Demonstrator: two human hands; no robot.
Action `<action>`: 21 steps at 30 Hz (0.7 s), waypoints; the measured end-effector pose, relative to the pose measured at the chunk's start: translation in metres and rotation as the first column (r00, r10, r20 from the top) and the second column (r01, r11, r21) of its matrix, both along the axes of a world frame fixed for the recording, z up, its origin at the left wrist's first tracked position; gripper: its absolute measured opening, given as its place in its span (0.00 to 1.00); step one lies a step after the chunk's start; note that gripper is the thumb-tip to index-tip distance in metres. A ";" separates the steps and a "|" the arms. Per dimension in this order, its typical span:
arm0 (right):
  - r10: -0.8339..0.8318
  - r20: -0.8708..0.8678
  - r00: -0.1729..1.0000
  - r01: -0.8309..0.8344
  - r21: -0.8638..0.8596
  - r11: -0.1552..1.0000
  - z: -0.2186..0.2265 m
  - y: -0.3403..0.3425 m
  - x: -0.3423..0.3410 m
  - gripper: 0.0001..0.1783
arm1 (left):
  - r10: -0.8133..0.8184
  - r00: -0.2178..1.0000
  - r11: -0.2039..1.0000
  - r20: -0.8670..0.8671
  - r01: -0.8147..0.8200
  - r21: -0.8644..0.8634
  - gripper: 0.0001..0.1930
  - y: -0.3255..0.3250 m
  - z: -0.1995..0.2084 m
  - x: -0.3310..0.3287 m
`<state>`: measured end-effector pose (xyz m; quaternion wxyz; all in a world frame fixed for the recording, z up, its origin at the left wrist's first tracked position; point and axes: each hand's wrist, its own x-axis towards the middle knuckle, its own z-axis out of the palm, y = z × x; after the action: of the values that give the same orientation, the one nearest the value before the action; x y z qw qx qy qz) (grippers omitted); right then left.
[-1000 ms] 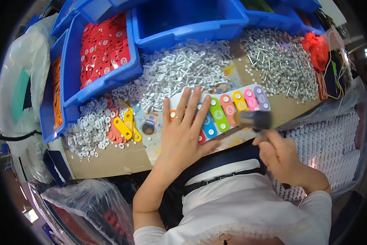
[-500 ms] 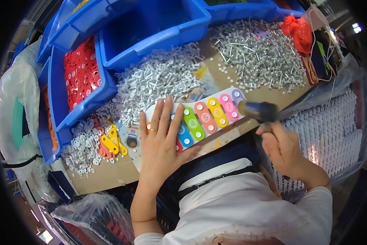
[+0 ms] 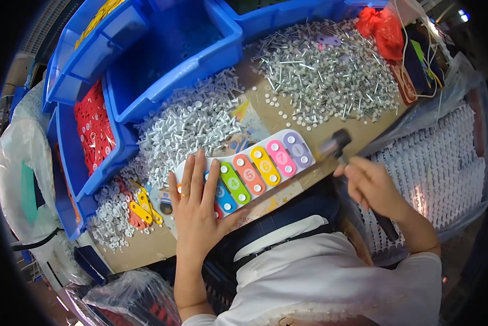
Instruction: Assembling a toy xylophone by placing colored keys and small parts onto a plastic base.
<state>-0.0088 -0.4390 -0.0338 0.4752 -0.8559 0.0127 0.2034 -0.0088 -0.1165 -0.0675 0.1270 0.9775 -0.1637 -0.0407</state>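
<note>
A toy xylophone (image 3: 248, 175) with rainbow-coloured bars on a white base lies tilted across the workbench. White round pin heads show at the ends of its bars. My left hand (image 3: 196, 209) rests flat over its left end, fingers stretched out, hiding part of the leftmost bars. In my right hand (image 3: 375, 187), the fingers are wrapped round a hammer (image 3: 385, 225) with a dark handle. The hammer head (image 3: 336, 142), slightly blurred, is just right of the purple bar (image 3: 297, 150) and apart from it.
Behind the xylophone lie heaps of white pins (image 3: 195, 127) and metal nails (image 3: 331, 76). White washers (image 3: 111, 217) and yellow pieces (image 3: 141, 211) sit at the left. Blue bins (image 3: 170, 89) line the back, one holding red bars (image 3: 94, 130). A plastic-lined container of white parts (image 3: 428, 168) stands right.
The whole view has shifted, placing the bench lower and further left. The hammer head has moved away from the purple bar, and its handle now shows below my right hand.
</note>
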 end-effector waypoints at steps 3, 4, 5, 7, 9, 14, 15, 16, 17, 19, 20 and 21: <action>-0.281 -0.038 0.959 0.284 0.097 0.954 -0.006 -0.013 0.033 0.15 | -0.008 1.000 1.000 -0.021 0.009 0.010 0.50 0.003 0.003 -0.002; -0.283 0.142 0.948 0.291 -0.040 0.956 -0.013 -0.022 0.053 0.16 | 0.003 1.000 1.000 -0.024 -0.003 0.014 0.50 0.004 0.003 -0.003; -0.195 0.478 0.856 0.335 -0.226 0.915 -0.028 -0.032 0.071 0.16 | 0.015 1.000 0.998 0.015 -0.014 -0.066 0.49 0.005 0.004 -0.004; -0.013 0.740 0.672 0.418 -0.365 0.832 -0.042 -0.050 0.104 0.16 | 0.043 0.997 0.989 0.060 -0.034 -0.143 0.48 0.010 0.002 -0.007; -0.002 0.735 0.678 0.471 -0.432 0.769 -0.048 -0.061 0.125 0.19 | 0.276 0.956 0.887 0.102 -0.212 -0.410 0.43 0.020 -0.005 -0.017; 0.276 0.763 0.585 0.417 -0.574 0.704 -0.046 -0.029 0.113 0.19 | 0.699 0.611 0.295 -0.371 -0.720 -0.628 0.16 0.027 0.000 -0.058; 0.195 0.725 0.660 0.319 -0.506 0.801 -0.041 -0.007 0.098 0.19 | 0.647 0.516 0.154 -0.562 -0.810 -0.566 0.16 0.022 0.007 -0.059; 0.216 0.644 0.734 0.118 -0.434 0.893 -0.038 0.015 0.085 0.20 | 0.611 0.546 0.203 -0.573 -0.808 -0.553 0.17 0.017 -0.002 -0.059; 0.263 0.554 0.790 -0.092 -0.317 0.944 -0.035 0.035 0.075 0.20 | 0.587 0.567 0.251 -0.577 -0.806 -0.536 0.17 0.016 -0.009 -0.062; 0.369 0.500 0.783 -0.258 -0.279 0.925 -0.047 0.061 0.069 0.20 | 0.595 0.704 0.479 -0.387 -0.698 -0.533 0.20 0.010 -0.010 -0.068; 0.452 0.438 0.777 -0.377 -0.251 0.892 -0.059 0.073 0.068 0.20 | 0.603 0.694 0.446 -0.394 -0.703 -0.555 0.25 0.009 -0.006 -0.074; 0.274 0.394 0.877 -0.303 0.014 0.953 -0.073 0.068 0.063 0.21 | 0.617 0.681 0.407 -0.394 -0.704 -0.581 0.30 0.011 0.000 -0.077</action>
<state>0.0542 -0.3708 -0.1068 0.4644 -0.8529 -0.2168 0.0992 -0.0857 -0.1058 -0.0674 0.4983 0.8326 0.2411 0.0204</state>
